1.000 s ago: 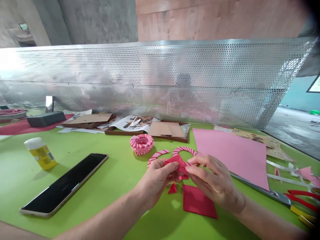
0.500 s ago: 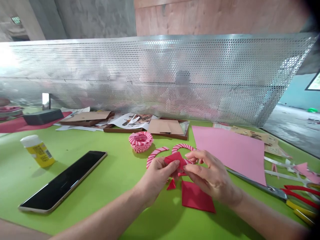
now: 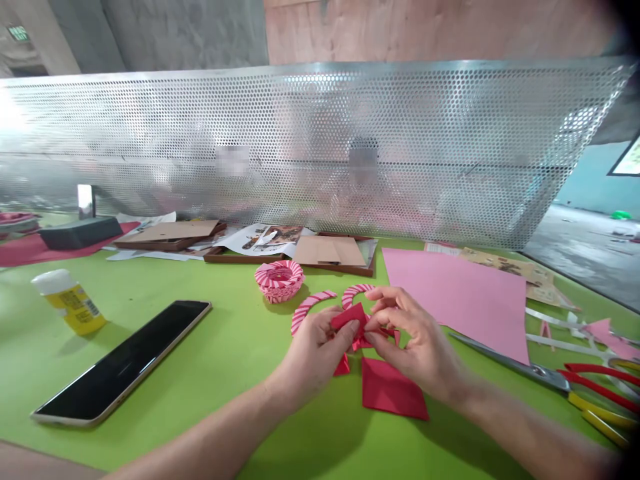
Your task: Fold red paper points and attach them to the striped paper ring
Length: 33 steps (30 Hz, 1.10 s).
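Note:
My left hand [image 3: 317, 350] pinches a small folded piece of red paper [image 3: 351, 316] between thumb and fingers. At the paper's right edge, the thumb and a fingertip of my right hand [image 3: 417, 337] close on it, the other fingers raised. Beneath the hands lie small red folded scraps [image 3: 343, 365], partly hidden. A red paper square [image 3: 394, 389] rests on the table just below. Behind my hands are a pink-and-red striped curved strip [image 3: 309, 308] and a second striped arc [image 3: 354, 293]. A round striped paper basket [image 3: 280, 281] stands farther back.
A phone [image 3: 125, 360] and a glue stick [image 3: 70, 303] are on the left of the green table. Pink paper [image 3: 460, 300] lies at right, beside large scissors [image 3: 547, 375]. Trays with cards [image 3: 330, 250] line the back, before a perforated metal screen [image 3: 300, 160].
The red paper in my left hand now looks narrower and more folded over. My right hand has shifted slightly, and its fingers are bent differently. The view has moved a little.

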Each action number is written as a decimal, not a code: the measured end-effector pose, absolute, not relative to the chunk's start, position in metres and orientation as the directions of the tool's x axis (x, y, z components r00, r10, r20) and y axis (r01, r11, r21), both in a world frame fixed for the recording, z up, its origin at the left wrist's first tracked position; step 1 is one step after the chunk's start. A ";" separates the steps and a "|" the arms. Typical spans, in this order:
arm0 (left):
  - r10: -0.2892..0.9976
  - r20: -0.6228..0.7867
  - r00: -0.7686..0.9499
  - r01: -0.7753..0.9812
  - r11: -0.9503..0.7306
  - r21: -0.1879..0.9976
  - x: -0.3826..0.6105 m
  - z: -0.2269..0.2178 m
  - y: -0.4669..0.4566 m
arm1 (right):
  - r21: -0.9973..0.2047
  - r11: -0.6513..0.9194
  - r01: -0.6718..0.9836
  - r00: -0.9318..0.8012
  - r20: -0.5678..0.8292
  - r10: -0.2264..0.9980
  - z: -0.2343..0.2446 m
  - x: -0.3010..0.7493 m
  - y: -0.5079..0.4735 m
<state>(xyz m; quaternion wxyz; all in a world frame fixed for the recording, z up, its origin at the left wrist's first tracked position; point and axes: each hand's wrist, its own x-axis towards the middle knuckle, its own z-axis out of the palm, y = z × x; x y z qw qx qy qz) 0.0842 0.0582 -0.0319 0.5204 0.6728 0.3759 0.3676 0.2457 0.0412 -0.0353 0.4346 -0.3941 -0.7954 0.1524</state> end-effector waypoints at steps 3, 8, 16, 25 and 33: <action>0.880 0.163 0.447 0.153 -0.255 0.955 0.084 -0.033 0.058 | -0.623 0.614 0.484 -0.304 0.539 0.786 -0.035 0.245 0.040; 0.854 0.243 0.461 0.187 -0.361 0.914 0.084 -0.029 0.056 | -0.676 0.590 0.442 -0.279 0.522 0.806 -0.034 0.244 0.040; 0.841 0.311 0.443 0.213 -0.436 0.875 0.085 -0.027 0.054 | -0.753 0.535 0.384 -0.270 0.463 0.844 -0.032 0.243 0.039; 0.906 0.153 0.395 0.056 -0.190 0.980 0.087 -0.022 0.049 | -0.836 0.457 0.305 -0.262 0.387 0.884 -0.028 0.246 0.041; 0.909 -0.104 0.404 -0.379 0.270 0.885 0.085 -0.026 0.060 | -0.761 0.528 0.375 -0.195 0.493 0.848 -0.030 0.248 0.043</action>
